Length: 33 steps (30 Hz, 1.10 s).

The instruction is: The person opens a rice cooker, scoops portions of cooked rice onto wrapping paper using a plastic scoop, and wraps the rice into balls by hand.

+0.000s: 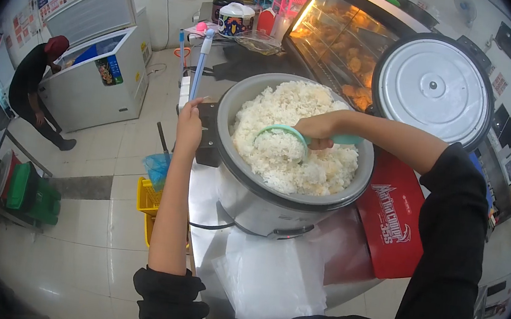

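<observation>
From my feed, right hand (318,129) is closed round the green scoop (348,140), heaped inside the rice-filled cooker (249,202); tilting it near the rim could spill rice (300,98); left hand (189,130) beside the bracket (209,136), grip unclear.

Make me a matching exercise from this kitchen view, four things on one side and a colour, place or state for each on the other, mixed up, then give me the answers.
1. Rice scoop
2. Chest freezer
3. Plastic basket
4. White rice

A. Yellow
B. Heaped in the rice cooker
C. Gripped by the right hand
D. Lid raised

Pairs: 1-C, 2-D, 3-A, 4-B
</observation>
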Available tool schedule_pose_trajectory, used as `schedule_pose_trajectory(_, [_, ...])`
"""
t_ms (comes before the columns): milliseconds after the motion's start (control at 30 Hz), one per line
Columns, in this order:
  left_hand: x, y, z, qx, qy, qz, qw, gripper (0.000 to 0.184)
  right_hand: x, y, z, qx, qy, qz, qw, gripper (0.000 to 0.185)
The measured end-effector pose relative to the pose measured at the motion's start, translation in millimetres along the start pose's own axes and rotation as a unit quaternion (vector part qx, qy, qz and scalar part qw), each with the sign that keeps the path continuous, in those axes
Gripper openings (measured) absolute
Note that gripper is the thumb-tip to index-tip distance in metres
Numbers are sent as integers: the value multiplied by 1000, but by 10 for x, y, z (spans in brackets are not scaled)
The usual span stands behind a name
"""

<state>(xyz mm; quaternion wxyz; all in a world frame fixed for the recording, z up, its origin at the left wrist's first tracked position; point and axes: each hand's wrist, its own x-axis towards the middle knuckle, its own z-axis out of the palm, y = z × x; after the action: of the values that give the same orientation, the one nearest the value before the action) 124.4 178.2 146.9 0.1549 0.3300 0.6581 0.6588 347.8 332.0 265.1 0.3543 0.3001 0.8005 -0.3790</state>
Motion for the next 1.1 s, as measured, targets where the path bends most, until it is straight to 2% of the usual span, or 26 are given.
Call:
schedule_pose_trajectory(33, [29, -47, -4, 3, 0, 2, 1000, 31, 53, 60, -70, 1, 1, -4, 1000, 40])
schedule_pose_trajectory(100, [73, -134, -12, -10, -10, 8, 1000, 31, 141, 181, -202, 39, -113, -15, 993, 32])
schedule_pose_trajectory(133, [64, -109, -13, -7, -9, 8, 1000, 31, 148, 242, -245, 38, -114, -18, 993, 32])
schedule_pose_trajectory(200, [41, -75, -9, 6, -1, 6, 1000, 32, 117, 347, -302, 119, -71, -15, 990, 30])
schedule_pose_trajectory(333, [50, -93, 3, 18, -3, -1, 1000, 32, -196, 497, -367, 194, -4, -42, 980, 30])
schedule_pose_trajectory(433, [107, -190, -16, -15, -6, 4, 1000, 31, -414, 610, -278, 333, 76, -136, 930, 29])
schedule_pose_trajectory(467, [118, -214, -17, -17, -11, 7, 1000, 31, -467, 644, -225, 335, 81, -135, 929, 29])
schedule_pose_trajectory(533, [132, -228, -14, -4, 0, 16, 1000, 31, -623, 627, -11, 444, 147, -164, 869, 28])
schedule_pose_trajectory(567, [130, -231, -12, 15, 21, 31, 999, 28, -712, 629, 93, 498, 144, -162, 840, 28])
schedule_pose_trajectory(600, [115, -211, -11, 14, 16, 33, 999, 28, -824, 631, 214, 500, 148, -161, 838, 28])
schedule_pose_trajectory(667, [4, -194, -44, 41, 101, 81, 991, 26, -1025, 660, 491, 527, 162, -195, 811, 28])
schedule_pose_trajectory(700, [-29, -293, -70, -18, 132, 120, 984, 25, -1106, 746, 600, 520, 137, -217, 815, 29])
schedule_pose_trajectory(733, [-261, -188, -68, -12, 128, 117, 985, 25, -1212, 747, 749, 526, 133, -216, 812, 29])
schedule_pose_trajectory(800, [-1025, -66, -69, -17, 250, 152, 956, 27, -1463, 748, 1105, 531, 135, -210, 810, 33])
schedule_pose_trajectory(867, [-2008, -68, -33, -51, 271, 76, 958, 29, -1464, 871, 1530, 571, 90, -178, 796, 35])
schedule_pose_trajectory(933, [-3027, -361, 112, -3, 256, 40, 966, 32, -1298, 1046, 2061, 619, 48, -153, 769, 32])
schedule_pose_trajectory(1000, [-3943, -609, 252, 176, 126, -4, 976, 37, -1026, 1261, 2557, 647, -3, -126, 752, 29])
schedule_pose_trajectory(1067, [-4385, -704, 377, 272, -33, 11, 962, 51, -526, 1606, 3079, 650, -78, -83, 751, 29])
schedule_pose_trajectory(1100, [-4517, -726, 471, 276, -22, 0, 961, 51, -234, 1766, 3339, 640, -82, -59, 762, 29])
